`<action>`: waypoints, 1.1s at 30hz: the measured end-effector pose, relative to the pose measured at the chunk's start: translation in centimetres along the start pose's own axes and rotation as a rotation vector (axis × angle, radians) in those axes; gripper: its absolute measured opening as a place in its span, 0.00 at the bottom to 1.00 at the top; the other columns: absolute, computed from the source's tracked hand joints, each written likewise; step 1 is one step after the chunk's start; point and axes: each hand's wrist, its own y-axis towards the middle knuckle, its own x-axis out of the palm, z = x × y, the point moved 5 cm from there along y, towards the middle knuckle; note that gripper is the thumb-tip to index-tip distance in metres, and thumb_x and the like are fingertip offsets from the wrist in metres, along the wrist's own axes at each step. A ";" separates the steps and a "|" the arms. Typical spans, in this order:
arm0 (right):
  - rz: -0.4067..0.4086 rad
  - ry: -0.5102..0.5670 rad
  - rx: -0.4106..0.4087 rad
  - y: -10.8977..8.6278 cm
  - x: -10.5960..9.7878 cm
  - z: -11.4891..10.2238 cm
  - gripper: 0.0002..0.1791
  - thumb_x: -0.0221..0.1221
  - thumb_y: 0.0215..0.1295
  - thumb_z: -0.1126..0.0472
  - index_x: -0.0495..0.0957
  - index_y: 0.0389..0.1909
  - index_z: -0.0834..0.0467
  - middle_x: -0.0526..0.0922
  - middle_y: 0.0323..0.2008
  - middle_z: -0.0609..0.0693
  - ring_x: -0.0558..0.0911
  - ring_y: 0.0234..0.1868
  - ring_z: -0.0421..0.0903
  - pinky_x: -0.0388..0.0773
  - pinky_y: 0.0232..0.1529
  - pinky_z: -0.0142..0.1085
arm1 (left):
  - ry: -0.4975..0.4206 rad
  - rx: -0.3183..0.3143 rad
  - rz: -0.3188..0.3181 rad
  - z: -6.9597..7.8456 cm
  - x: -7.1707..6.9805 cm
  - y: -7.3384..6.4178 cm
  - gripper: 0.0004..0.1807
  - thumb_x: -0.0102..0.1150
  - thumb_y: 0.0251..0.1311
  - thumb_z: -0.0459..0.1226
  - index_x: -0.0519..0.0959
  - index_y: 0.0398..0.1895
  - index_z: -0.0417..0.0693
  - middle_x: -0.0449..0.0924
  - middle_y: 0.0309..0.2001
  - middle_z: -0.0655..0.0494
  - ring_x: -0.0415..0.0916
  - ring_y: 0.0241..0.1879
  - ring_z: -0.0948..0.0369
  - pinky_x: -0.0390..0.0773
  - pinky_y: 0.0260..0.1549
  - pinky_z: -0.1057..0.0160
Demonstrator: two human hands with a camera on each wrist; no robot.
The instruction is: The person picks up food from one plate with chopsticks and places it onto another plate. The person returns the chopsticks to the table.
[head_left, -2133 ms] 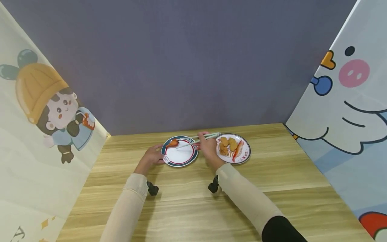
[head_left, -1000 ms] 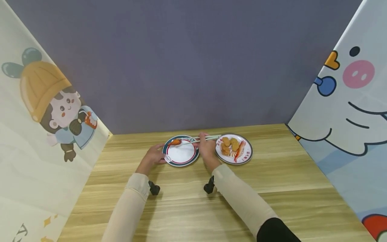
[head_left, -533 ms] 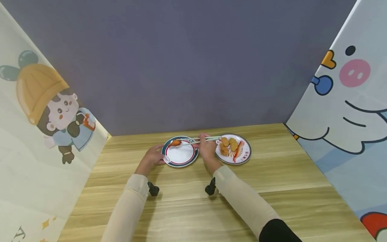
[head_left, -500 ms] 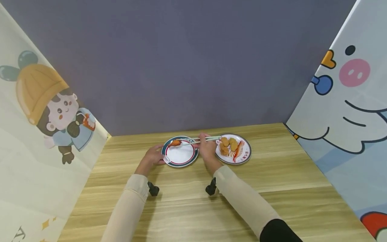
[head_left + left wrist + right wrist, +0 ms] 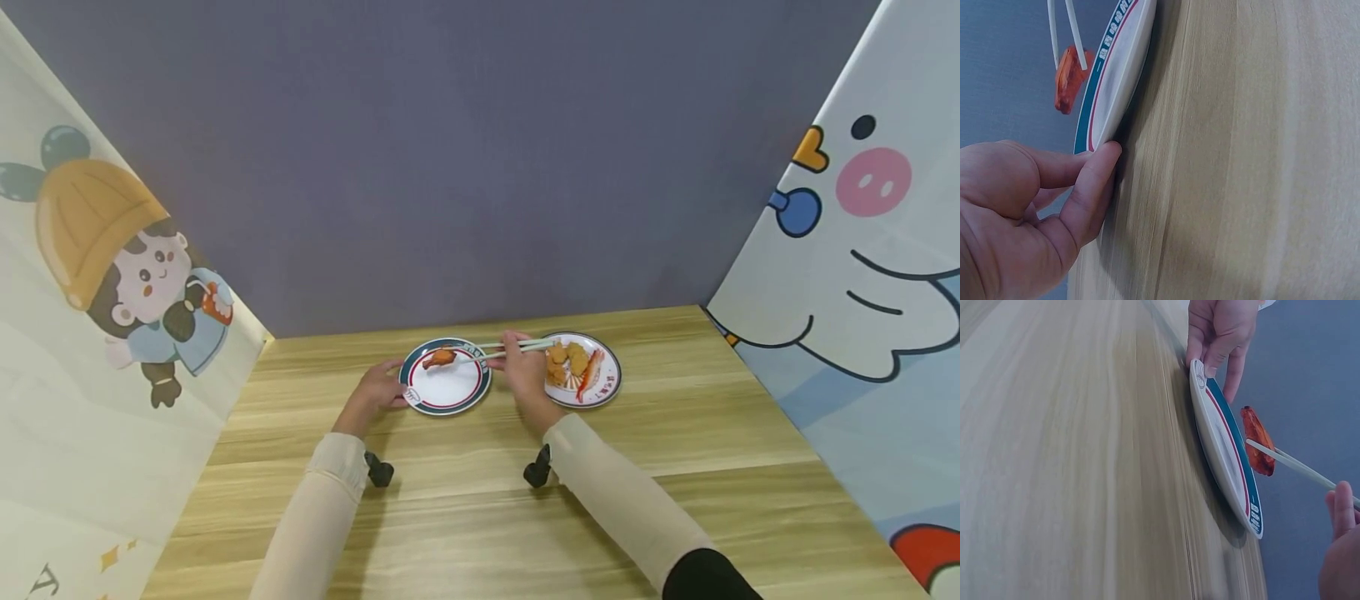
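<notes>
In the head view, my left hand pinches the left rim of a white plate with a dark green border and red ring. The left wrist view shows thumb and fingers on that rim. My right hand holds a pair of pale chopsticks, whose tips grip a reddish-brown chicken wing. Both wrist views show the wing raised off the plate, apart from its surface. Right of the right hand lies a second plate, partly covered by that hand.
On the second plate sit several golden fried pieces and a red-and-white shrimp-like piece. The wood-grain table meets a grey panel just behind the plates. Printed cartoon sheets flank both sides.
The chopsticks, spread around the wing on the plate at first, have closed on it and lifted it. My right hand has shifted slightly right with it. The left hand stays on the rim.
</notes>
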 end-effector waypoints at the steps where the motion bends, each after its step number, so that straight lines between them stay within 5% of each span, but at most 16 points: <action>1: 0.002 -0.002 0.000 0.0 -0.1 0.0 0.17 0.54 0.76 0.57 0.81 0.48 0.68 0.81 0.47 0.78 0.86 0.20 0.40 0.91 0.31 0.40 | -0.005 -0.001 -0.003 0.0 0.0 0.0 0.38 0.54 0.64 0.22 0.62 0.77 0.48 0.74 0.53 0.37 0.81 0.29 0.59 0.90 0.33 0.64; 5: 0.002 0.006 -0.018 0.0 -0.7 -0.3 0.16 0.54 0.76 0.59 0.81 0.46 0.69 0.83 0.42 0.75 0.89 0.23 0.49 0.91 0.36 0.48 | -0.020 0.000 -0.018 0.3 0.0 -0.3 0.38 0.54 0.63 0.22 0.62 0.77 0.46 0.75 0.51 0.36 0.82 0.29 0.58 0.90 0.33 0.64; 10: -0.002 0.010 -0.039 0.2 -1.6 -0.4 0.16 0.54 0.77 0.59 0.81 0.45 0.69 0.86 0.31 0.58 0.89 0.26 0.54 0.90 0.37 0.52 | -0.012 -0.010 -0.007 0.3 0.0 -0.1 0.37 0.54 0.64 0.22 0.62 0.77 0.47 0.75 0.51 0.37 0.81 0.30 0.59 0.90 0.33 0.64; 17: 0.008 -0.075 -0.025 0.3 -3.2 -0.9 0.18 0.52 0.78 0.57 0.80 0.51 0.68 0.81 0.48 0.78 0.88 0.21 0.43 0.87 0.44 0.58 | -0.003 -0.018 0.006 0.0 0.2 0.3 0.37 0.53 0.65 0.22 0.62 0.78 0.49 0.75 0.49 0.39 0.80 0.30 0.59 0.90 0.34 0.64; 28: 0.033 -0.033 -0.062 1.0 -5.2 -1.7 0.17 0.52 0.78 0.59 0.80 0.47 0.70 0.85 0.27 0.49 0.86 0.18 0.40 0.90 0.34 0.50 | -0.009 -0.005 -0.007 0.1 0.3 0.1 0.37 0.52 0.65 0.22 0.61 0.78 0.46 0.73 0.55 0.35 0.80 0.32 0.58 0.90 0.33 0.64; 33: 0.039 -0.027 -0.042 1.1 -6.1 -2.1 0.16 0.52 0.78 0.59 0.80 0.47 0.69 0.87 0.30 0.60 0.86 0.18 0.41 0.90 0.29 0.43 | -0.007 -0.015 -0.002 0.1 0.3 0.1 0.37 0.52 0.66 0.22 0.61 0.78 0.48 0.73 0.56 0.36 0.80 0.32 0.58 0.90 0.34 0.64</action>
